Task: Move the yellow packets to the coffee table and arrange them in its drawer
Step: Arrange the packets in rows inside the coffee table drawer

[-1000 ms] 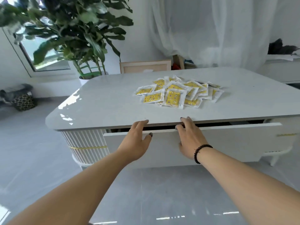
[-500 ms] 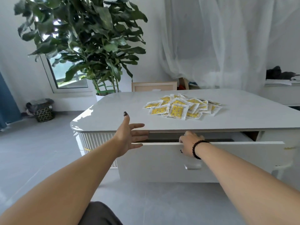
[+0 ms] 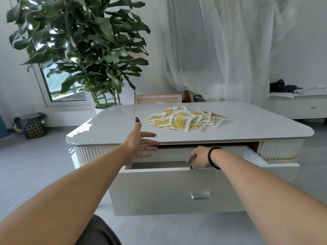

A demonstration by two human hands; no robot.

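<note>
Item 1. Left hand [image 3: 139, 144]: held in the air at the front edge of the glossy white rounded coffee-table bench [image 3: 113, 131], fingers straight and spread, thumb raised, nothing in it.

Item 2. Wide white drawer with a small silver pull [image 3: 177, 190]: stood drawn out beneath the bench top, its cavity showing no contents in the visible part.

Item 3. Right hand [image 3: 198, 159], black bead bracelet at the wrist: fingers curled over the top edge of the drawer front, gripping it.

Item 4. Small flat yellow packets with clear sealed borders [image 3: 184, 118]: lay in a loose overlapping heap on the bench top, behind the drawer and apart from both hands. None was in the drawer.

Handling note, by judgement: the packets looked light, thin and pliable, with slick film likely to slide off one another. A stack would probably skew if squeezed; several might best be pinched flat across their faces, or by a sealed border, and laid down in rows. Breakage appeared unlikely, creasing possible.
</note>
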